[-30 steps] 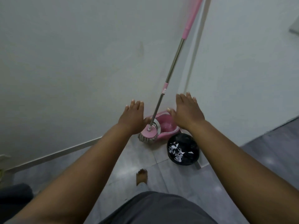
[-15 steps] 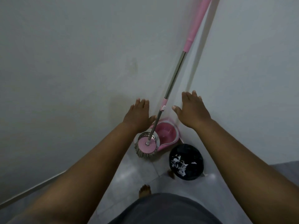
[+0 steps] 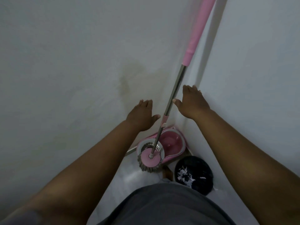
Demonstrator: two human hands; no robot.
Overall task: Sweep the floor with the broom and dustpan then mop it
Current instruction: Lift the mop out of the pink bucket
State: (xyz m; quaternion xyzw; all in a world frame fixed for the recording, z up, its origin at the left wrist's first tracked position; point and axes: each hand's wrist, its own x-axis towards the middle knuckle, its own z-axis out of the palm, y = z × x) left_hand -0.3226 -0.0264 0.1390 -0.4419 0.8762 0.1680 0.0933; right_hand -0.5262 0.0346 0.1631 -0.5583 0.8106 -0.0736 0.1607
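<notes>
Head view, hands: left hand (image 3: pixel 140 116) and right hand (image 3: pixel 192 101) spread wide, holding nothing, flanking the mop (image 3: pixel 174 90) shaft at frame centre.
Mop head: on pink bucket (image 3: pixel 174 143), lower centre.
Bin (image 3: pixel 194 174): lower right.

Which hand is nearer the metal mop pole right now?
Left, marginally. The left hand has its thumb nearly touching the metal mop pole; the right hand is open just beyond its other side.
</notes>
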